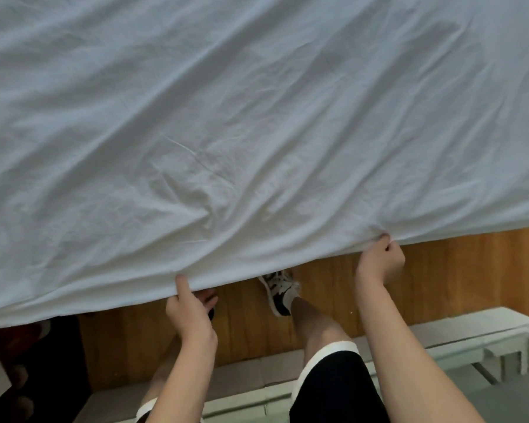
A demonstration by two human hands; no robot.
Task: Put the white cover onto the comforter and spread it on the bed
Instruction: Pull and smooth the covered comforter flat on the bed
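From the head view, the white cover (226, 117) billowed across nearly the whole frame. The left hand (190, 312) and right hand (379, 261) each kept a pinching grip on its near hem, probably to shake it flat. Wooden floor (440, 270) lay open below.

White cover (226, 123) fills view beyond hands; left hand (193, 312) pinches near hem; right hand (379, 261) grips hem; sneaker (280, 293) on wood floor (455, 270) between hands.
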